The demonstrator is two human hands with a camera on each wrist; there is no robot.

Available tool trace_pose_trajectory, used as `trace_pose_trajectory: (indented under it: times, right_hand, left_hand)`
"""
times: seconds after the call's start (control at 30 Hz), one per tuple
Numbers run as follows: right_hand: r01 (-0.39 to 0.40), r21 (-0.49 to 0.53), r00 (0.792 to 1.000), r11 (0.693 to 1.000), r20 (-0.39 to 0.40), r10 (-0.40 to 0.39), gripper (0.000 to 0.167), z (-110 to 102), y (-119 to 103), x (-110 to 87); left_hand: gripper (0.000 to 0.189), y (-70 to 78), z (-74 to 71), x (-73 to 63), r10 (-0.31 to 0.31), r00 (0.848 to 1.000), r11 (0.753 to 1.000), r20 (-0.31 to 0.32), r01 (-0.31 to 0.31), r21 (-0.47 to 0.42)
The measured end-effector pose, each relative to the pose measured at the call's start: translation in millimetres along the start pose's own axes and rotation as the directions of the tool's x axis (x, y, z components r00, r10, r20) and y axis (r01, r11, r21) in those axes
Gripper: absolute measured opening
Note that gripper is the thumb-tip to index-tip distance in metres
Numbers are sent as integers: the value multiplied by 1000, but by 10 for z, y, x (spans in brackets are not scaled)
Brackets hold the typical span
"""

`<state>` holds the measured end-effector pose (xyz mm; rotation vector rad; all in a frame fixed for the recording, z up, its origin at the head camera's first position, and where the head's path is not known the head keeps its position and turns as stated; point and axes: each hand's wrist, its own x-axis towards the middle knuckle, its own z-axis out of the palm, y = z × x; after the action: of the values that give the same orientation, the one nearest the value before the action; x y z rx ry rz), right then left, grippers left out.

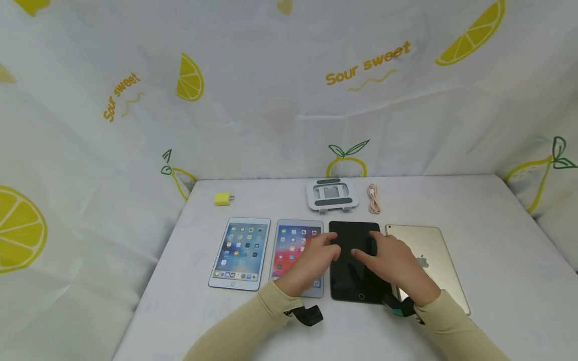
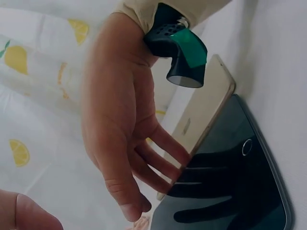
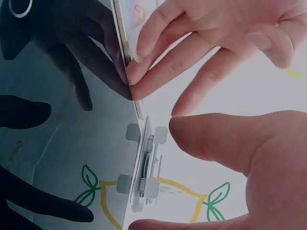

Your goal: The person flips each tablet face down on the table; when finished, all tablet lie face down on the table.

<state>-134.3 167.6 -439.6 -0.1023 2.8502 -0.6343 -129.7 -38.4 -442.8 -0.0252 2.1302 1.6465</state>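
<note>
A black tablet lies face up on the white table, its screen dark and mirror-like. My left hand is at its left long side, over the tablet with a red and blue home screen. At the right long side is my right hand, above part of a gold tablet lying back up. In the left wrist view, fingertips of the right hand reach the black tablet's edge with fingers loosely extended. Left hand fingertips come right to the opposite edge in the right wrist view.
Farther left lies a white tablet with a lit home screen. Behind the row are a yellow charger plug, a folded white stand and a coiled pink cable. A lemon-print cloth hangs at the back.
</note>
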Motion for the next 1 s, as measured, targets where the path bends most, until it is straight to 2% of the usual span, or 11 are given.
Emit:
trace_pose_trajectory:
  times: [0.3, 0.47, 0.63, 1.0]
  right_hand:
    - [0, -24, 1000, 1000, -19, -1, 84, 31, -15, -12]
    - [14, 5, 1000, 1000, -22, -14, 89, 42, -29, -18]
    - [7, 43, 1000, 999, -2, -7, 100, 47, -60, -33]
    - [23, 67, 1000, 997, -3, -23, 98, 41, -104, -71]
  left_hand:
    - [67, 9, -31, 14, 1, 1000, 998, -26, -2, -68]
    - [67, 40, -79, 3, 18, 999, 996, -35, -21, -83]
    - [66, 56, -130, -15, 13, 1000, 995, -23, -16, -95]
    - [67, 93, -198, 6, 17, 1000, 983, -5, -17, -180]
